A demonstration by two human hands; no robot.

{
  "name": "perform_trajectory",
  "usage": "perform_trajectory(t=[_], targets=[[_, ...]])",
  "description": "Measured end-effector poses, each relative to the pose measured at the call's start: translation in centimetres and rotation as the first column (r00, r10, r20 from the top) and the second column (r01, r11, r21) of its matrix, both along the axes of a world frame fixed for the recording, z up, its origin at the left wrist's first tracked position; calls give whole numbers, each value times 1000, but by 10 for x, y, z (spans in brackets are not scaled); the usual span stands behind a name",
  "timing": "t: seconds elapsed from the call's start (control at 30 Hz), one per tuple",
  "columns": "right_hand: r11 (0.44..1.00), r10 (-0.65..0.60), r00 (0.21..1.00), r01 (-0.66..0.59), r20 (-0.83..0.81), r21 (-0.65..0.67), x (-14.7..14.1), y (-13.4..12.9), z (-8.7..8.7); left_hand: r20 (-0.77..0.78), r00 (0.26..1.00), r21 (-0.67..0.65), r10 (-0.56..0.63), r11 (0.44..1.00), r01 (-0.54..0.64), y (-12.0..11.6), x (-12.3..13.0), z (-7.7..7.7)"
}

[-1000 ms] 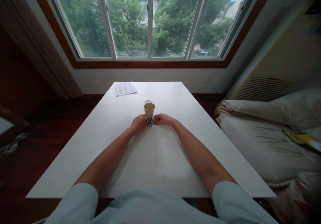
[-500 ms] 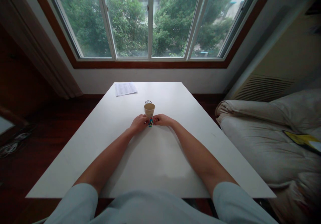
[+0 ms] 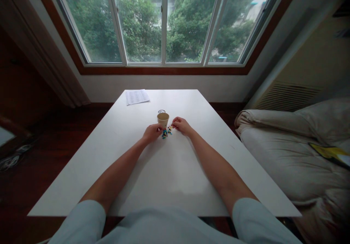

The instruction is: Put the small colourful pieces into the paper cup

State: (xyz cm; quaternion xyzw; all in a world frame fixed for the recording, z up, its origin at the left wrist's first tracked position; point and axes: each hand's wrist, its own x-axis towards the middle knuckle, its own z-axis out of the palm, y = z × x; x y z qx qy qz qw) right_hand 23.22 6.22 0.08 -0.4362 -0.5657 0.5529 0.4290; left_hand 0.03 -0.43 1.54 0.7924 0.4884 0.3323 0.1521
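A tan paper cup stands upright near the middle of the white table. Directly in front of it lies a small pile of tiny multicoloured pieces, perhaps beads, with several strewn to the right. At the pile's left edge rests my left hand, its fingers curled together close to the cup's base. My right hand is to the right of the cup, thumb and fingers pinched above the strewn pieces. What either pinch contains is too small to make out.
Behind the cup lies a thin dark loop. Printed sheets of paper sit at the table's far left corner. A cushioned sofa with a yellow and black item stands to the right, and a window is beyond the table.
My right hand has moved right and slightly away from me, off the pile. Some of the coloured pieces are now spread to the right. My left hand has shifted only slightly.
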Motion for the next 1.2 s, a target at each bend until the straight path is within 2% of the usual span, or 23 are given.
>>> perform_trajectory(t=[0.1,0.23,0.33,0.47,0.6,0.83,1.03,1.2], targets=[[997,-63,996,59,-71,-59,2,1,6,101,995,-27,6,1000,-4,1,0,-1],[995,-68,987,56,-145,-86,-1,0,18,270,963,-101,25,995,3,6,1,-3],[995,-56,981,39,-183,-94,-8,-4,28,418,908,-194,44,980,42,10,2,-5],[998,-41,973,28,-229,-58,-18,-11,41,561,826,-246,51,963,108,14,3,-7],[999,-41,969,35,-243,-26,-23,-16,50,620,782,-261,59,956,135,16,4,-7],[999,-17,959,7,-281,-39,-24,-18,51,702,710,-277,51,938,207,12,7,-1],[989,143,936,-146,-322,14,-26,-24,57,759,648,-275,62,933,232,10,9,3],[989,144,943,-147,-301,15,-25,-26,58,769,631,-305,102,926,221,6,9,8]])
